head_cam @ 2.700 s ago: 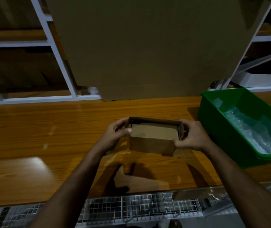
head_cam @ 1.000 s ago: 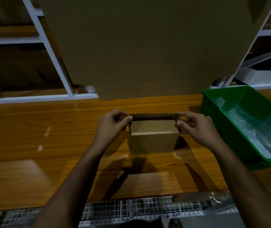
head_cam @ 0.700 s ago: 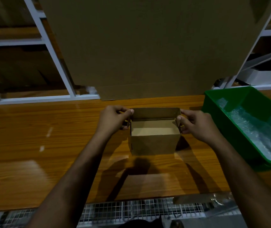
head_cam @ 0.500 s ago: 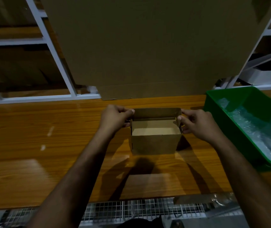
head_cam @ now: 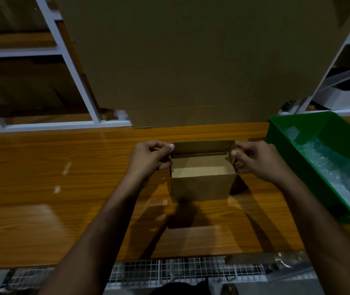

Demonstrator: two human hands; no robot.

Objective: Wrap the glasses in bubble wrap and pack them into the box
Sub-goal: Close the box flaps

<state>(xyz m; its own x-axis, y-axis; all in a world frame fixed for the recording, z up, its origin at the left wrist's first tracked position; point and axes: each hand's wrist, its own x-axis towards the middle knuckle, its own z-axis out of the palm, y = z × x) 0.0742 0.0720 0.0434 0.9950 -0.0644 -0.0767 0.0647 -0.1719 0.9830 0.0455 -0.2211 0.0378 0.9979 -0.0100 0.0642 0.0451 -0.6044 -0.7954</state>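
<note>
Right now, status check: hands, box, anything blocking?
Both hands, left and right, pinch the box's far flap corners. Box open, looks empty. No glasses visible; bubble wrap in green bin.

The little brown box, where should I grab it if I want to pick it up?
Probably by its two short end walls, one hand from each side. The little brown box stands upright with its top open and its back flap up, so those ends are free. The left hand and right hand already pinch its upper back corners there.
</note>
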